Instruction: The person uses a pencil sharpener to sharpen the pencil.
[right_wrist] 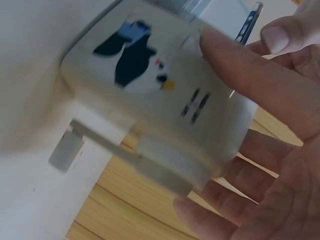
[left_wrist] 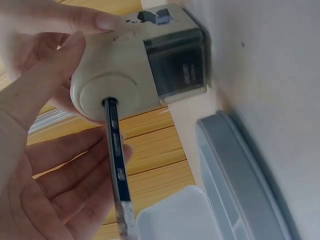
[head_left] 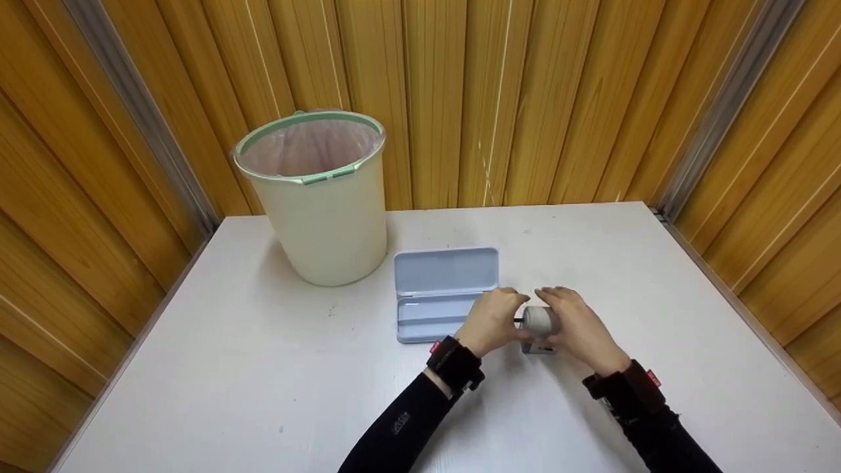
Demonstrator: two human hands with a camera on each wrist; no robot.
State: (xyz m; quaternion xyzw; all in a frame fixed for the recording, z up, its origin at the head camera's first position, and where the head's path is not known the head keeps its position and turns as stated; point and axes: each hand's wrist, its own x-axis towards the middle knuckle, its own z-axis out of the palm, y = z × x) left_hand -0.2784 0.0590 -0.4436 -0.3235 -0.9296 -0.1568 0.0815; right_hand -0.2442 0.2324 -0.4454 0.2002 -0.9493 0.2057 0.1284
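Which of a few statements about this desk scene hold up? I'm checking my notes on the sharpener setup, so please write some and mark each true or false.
1. A dark blue pencil is pushed into the cream-coloured desk pencil sharpener. True.
2. The pale blue plastic pencil case is closed. False: it lies open, lid folded back.
3. The right hand grips the sharpener. True.
4. The cream wastebin with a green rim lies tipped over. False: it stands upright on the white table.
5. The left hand rests flat on the table. False: it holds the pencil.
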